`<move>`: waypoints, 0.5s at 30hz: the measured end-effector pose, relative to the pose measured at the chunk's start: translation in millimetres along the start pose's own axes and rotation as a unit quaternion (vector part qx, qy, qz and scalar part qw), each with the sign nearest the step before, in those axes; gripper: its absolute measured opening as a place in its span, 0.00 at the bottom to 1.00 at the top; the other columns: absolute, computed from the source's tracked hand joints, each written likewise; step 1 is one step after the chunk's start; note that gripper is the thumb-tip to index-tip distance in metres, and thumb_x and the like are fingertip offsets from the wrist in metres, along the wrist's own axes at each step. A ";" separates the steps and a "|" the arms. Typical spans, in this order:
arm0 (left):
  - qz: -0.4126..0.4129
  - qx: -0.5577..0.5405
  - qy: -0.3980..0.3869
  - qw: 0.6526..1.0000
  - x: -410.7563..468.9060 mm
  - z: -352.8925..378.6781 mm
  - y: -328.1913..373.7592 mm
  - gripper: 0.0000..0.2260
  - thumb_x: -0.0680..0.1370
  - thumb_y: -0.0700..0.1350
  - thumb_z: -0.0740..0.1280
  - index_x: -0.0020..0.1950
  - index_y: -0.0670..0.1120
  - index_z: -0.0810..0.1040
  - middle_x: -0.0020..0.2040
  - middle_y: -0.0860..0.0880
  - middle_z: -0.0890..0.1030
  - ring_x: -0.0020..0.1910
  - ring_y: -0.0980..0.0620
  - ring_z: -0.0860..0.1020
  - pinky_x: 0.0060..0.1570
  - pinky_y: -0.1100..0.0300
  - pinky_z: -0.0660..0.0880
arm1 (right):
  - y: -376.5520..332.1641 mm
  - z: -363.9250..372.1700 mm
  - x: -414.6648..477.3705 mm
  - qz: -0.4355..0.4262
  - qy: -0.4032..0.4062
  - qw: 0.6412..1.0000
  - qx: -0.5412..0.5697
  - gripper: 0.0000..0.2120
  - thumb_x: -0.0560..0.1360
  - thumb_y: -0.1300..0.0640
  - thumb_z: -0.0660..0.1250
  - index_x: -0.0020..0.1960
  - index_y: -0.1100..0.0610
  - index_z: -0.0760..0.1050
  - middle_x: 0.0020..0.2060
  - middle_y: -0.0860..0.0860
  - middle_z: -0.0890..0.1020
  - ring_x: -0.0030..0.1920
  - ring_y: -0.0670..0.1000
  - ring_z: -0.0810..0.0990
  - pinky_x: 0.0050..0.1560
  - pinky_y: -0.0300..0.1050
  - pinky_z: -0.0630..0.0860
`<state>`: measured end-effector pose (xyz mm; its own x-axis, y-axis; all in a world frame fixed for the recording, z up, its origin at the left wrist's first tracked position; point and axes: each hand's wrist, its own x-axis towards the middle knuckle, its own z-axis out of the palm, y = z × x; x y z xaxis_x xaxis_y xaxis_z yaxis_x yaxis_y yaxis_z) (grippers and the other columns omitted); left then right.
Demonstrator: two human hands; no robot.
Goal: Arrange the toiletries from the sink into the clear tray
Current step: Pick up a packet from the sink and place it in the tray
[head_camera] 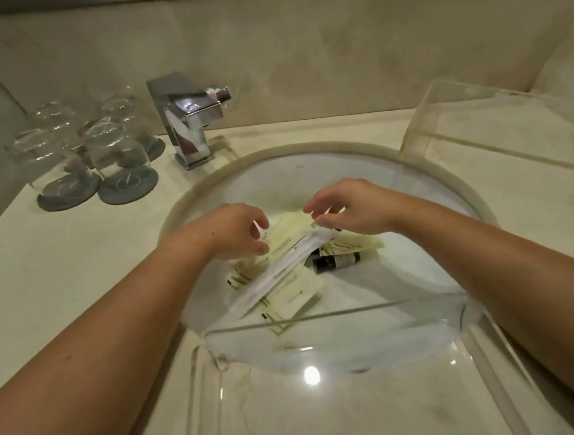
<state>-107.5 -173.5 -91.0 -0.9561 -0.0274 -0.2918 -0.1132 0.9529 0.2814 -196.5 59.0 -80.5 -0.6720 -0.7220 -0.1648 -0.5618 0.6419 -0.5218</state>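
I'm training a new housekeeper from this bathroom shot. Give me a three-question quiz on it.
1. True or false: the clear tray nearest the camera already holds toiletries.
2. Which lies in the sink beside the pale sachets? A) razor B) dark bottle C) soap bar
3. Fill in: four upturned glasses stand to the ___ of the faucet.

Key: 1 false; 2 B; 3 left

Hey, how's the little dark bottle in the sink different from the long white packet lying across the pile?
The dark bottle is short, round and nearly black; the long white packet is flat, pale and far longer. The bottle lies alone at the right of the pile; the packet runs diagonally over the cream sachets, its upper end at the right hand. Both lie in the sink.
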 end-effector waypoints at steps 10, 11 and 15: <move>-0.043 0.060 -0.047 0.996 30.2 25.2 1.5 0.39 0.71 0.61 0.75 0.78 0.56 0.62 0.64 0.53 0.80 0.59 0.49 0.78 0.61 0.49 0.77 | 15.8 25.0 22.7 0.059 -0.109 0.992 0.005 0.27 0.80 0.48 0.65 0.77 0.41 0.63 0.71 0.43 0.75 0.68 0.49 0.74 0.68 0.47 0.71; -0.041 0.053 -0.049 0.997 30.2 26.1 1.3 0.40 0.71 0.61 0.75 0.78 0.56 0.61 0.64 0.53 0.80 0.59 0.49 0.78 0.61 0.49 0.77 | 17.1 22.5 23.1 0.061 -0.107 0.992 0.014 0.27 0.80 0.48 0.65 0.77 0.41 0.62 0.69 0.43 0.76 0.67 0.49 0.75 0.67 0.47 0.72; -0.035 0.034 -0.043 0.998 29.8 25.6 1.8 0.40 0.71 0.58 0.77 0.79 0.57 0.61 0.63 0.54 0.80 0.57 0.50 0.79 0.59 0.51 0.78 | 19.2 16.6 23.8 0.057 -0.083 0.995 0.012 0.28 0.79 0.47 0.66 0.77 0.41 0.62 0.65 0.41 0.78 0.64 0.47 0.76 0.63 0.43 0.72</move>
<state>-129.3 -164.9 -122.6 -0.9197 -0.0717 -0.3860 -0.1580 0.9677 0.1966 -215.2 49.8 -108.3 -0.6414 -0.6782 -0.3588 -0.4729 0.7177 -0.5112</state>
